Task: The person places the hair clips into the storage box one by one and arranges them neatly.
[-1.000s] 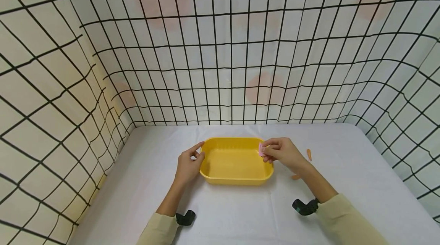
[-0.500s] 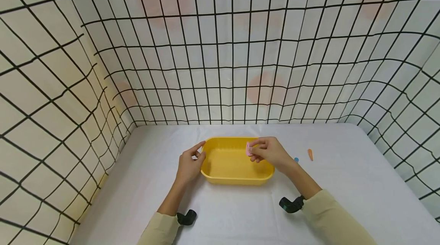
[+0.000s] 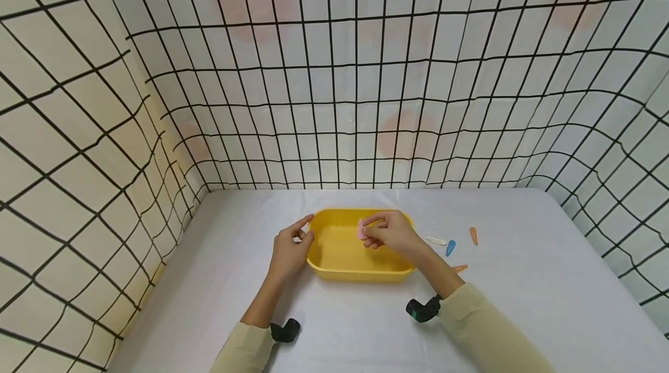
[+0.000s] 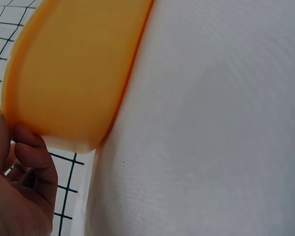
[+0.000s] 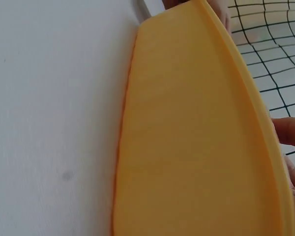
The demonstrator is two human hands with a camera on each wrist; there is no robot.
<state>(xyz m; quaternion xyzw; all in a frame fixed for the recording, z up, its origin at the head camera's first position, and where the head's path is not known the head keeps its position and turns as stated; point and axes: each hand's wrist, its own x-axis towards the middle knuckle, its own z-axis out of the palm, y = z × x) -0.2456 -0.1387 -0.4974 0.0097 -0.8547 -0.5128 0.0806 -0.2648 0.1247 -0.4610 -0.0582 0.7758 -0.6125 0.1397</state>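
Observation:
A yellow tray [image 3: 360,275] with raised sides rests on the white-covered table. At its left end, my left hand [image 3: 289,250] holds the rim between thumb and fingers; the left wrist view has the curled fingers [image 4: 37,160] right at the tray's edge. Over the tray's interior, my right hand [image 3: 391,232] pinches a small pink hair clip [image 3: 360,229] between thumb and fingertips. In the right wrist view the tray's outer wall [image 5: 187,123] hides the clip, and only parts of the right hand [image 5: 290,132] show past the rim.
Right of the tray lie a white hair clip [image 3: 436,240], a blue hair clip [image 3: 450,247] and two orange hair clips, one farther off [image 3: 473,236] and one nearer [image 3: 460,268], partly behind the right forearm. A black grid [image 3: 334,103] over white cloth encloses the back and sides.
My right hand has carried the pink hair clip leftward from the tray's right rim to over its middle, uncovering the white and blue clips. The left hand stays on the rim.

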